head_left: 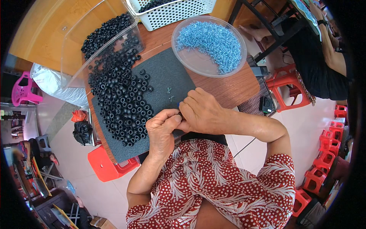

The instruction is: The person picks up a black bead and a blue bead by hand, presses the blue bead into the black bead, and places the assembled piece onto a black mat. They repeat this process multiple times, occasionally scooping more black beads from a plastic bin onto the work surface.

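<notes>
My left hand [164,128] and my right hand [200,110] meet at the near edge of a dark grey mat [167,72]. The left thumb and forefinger pinch a small black ring [180,113], mostly covered by fingers. My right hand is closed, its fingertips pressed against the same spot; anything in them is hidden. Beyond and left of my hands, a heap of black rings [122,103] covers much of the mat. A few tiny clear pieces [169,91] lie just past my fingers. Farther right, a round clear plastic lid [196,65] holds many small blue translucent pieces [213,42].
A clear plastic box [72,57] lies tipped, with black rings spilling from it. A white perforated basket [179,13] stands at the back of the wooden table [228,89]. Red stools [103,164] stand around. Another person [316,57] sits at the far right.
</notes>
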Motion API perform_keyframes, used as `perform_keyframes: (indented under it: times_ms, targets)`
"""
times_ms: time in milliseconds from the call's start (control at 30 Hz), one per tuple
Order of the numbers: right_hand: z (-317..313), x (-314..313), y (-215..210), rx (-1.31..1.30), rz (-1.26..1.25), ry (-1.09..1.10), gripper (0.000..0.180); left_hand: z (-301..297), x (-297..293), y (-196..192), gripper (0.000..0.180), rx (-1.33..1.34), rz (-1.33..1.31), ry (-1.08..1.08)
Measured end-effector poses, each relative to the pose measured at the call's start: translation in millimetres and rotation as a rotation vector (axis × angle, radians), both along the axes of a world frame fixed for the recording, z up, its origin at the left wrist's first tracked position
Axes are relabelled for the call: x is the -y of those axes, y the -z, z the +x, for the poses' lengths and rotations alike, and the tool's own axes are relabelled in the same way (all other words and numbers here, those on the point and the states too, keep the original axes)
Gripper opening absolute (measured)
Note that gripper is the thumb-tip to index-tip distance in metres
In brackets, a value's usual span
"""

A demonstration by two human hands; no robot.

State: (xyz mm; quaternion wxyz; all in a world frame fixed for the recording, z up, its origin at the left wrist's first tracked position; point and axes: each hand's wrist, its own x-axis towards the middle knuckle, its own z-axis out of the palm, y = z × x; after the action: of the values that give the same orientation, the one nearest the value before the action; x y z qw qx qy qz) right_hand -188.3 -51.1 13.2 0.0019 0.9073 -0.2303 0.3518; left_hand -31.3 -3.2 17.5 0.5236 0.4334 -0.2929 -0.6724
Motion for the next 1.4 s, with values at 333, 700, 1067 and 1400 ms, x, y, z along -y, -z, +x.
perform_keyframes:
  times_ms: [333, 700, 1067, 1400]
  targets:
    - [-2.3, 0.8, -0.8, -0.080, -0.011, -0.022, 0.029, 8.4, -3.9, -5.9, 0.024, -0.086, 0.055, 0.138]
    - [1.8, -1.3, -2.2, -0.102, -0.065, -0.093, 0.026, 9.5, -13.4, -3.2, 0.029, 0.001, 0.062, 0.170]
    - [0.9, 2.4, 2.9, -0.024, -0.034, -0.105, 0.034, 13.2, -8.7, -4.1, 0.033, 0.106, 0.004, 0.268]
    - [-22.7, 152.8, -60.1, -0.063, -0.300, 0.448, 0.025, 45.5, -10.7, -1.6, 0.024, 0.406, -0.200, -0.144]
